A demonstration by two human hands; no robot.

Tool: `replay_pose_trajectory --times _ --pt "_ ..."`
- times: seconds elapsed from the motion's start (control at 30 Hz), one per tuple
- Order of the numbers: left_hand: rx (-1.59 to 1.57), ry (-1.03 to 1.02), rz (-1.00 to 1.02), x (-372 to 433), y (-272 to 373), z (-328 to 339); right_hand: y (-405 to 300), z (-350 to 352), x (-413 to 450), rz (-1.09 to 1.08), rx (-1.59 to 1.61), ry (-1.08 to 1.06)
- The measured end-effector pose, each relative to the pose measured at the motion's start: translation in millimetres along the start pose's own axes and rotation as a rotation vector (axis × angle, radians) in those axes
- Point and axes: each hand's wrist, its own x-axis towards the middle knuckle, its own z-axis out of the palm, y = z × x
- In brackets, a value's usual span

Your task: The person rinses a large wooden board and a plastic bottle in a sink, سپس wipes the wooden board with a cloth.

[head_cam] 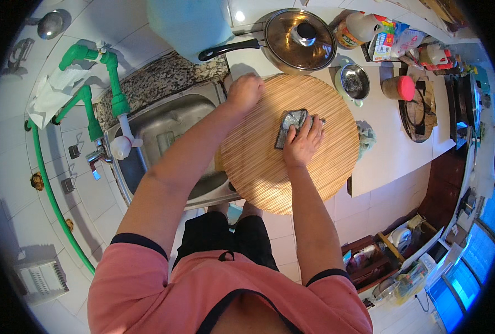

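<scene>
A round board of ribbed bamboo or wood (251,163) lies over the counter's edge and partly over the sink. My left hand (245,92), its fingers curled, is at the board's upper left rim and grips it. My right hand (304,144) presses on a crumpled grey cloth (292,121) on the board's surface, with the fingers spread over the cloth's right side. The cloth's part under my fingers is hidden.
On my left is a steel sink (180,121) with green pipes (114,79). Beyond the board stand a lidded pan (299,54) with a black handle and a metal cup (355,81). Further right are a red-lidded jar (398,87), a dark-rimmed wooden board (406,121) and an open drawer (368,267).
</scene>
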Motion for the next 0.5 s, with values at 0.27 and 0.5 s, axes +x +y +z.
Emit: replay_pose_trajectory --times 0.27,0.5 --pt "0.474 -0.265 0.129 13 34 -5 5 5 -1 0.022 -0.038 -0.032" --pt "0.678 -0.572 0.131 15 66 10 4 3 0 0.018 0.019 -0.007"
